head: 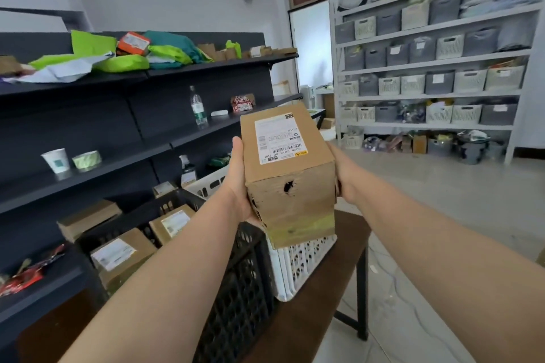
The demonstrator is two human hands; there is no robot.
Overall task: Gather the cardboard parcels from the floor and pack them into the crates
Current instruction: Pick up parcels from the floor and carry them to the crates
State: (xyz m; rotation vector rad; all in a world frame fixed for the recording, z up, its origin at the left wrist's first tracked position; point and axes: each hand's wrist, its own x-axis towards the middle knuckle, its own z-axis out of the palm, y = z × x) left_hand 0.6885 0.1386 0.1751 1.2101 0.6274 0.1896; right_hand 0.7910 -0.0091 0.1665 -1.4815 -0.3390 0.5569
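Now held up at centre — cardboard parcel (287,168), label upward, hole in its near face, clamped between left hand (239,183) at 9 o'clock and right hand (343,174) at 3 o'clock, both gripping its sides. Just below, at 6 o'clock, white crate (300,265) right beside black crate (239,280) on brown table (351,233) — two labelled parcels (124,253) inside the black one, toward 8 o'clock.

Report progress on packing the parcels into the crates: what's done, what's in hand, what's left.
Done: the black crate already holds at least two parcels. In hand: the left hand and right hand grip a labelled parcel, punctured at one end, raised in front of the white crate. Left: set it in a crate; whether parcels remain on the floor cannot be told.
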